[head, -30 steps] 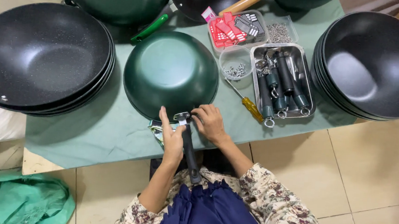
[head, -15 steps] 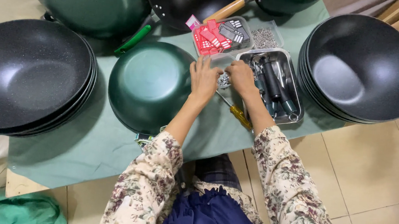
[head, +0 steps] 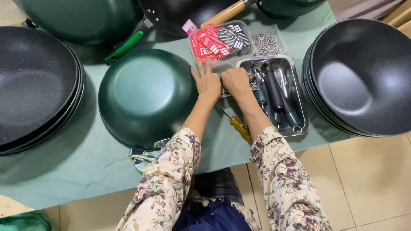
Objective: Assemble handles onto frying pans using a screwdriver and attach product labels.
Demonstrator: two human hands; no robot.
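Green table, hands by tray

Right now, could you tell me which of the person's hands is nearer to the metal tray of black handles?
The right hand: it sits at the metal tray's left edge. The left hand lies further left, beside the upturned green pan.

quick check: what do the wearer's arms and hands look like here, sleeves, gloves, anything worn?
Both arms wear long cream fabric sleeves with a dense floral print in pink, green and dark tones: left sleeve, right sleeve. The cuffs end at the forearms. The left hand and right hand are bare: no gloves, and no rings or watch can be made out.
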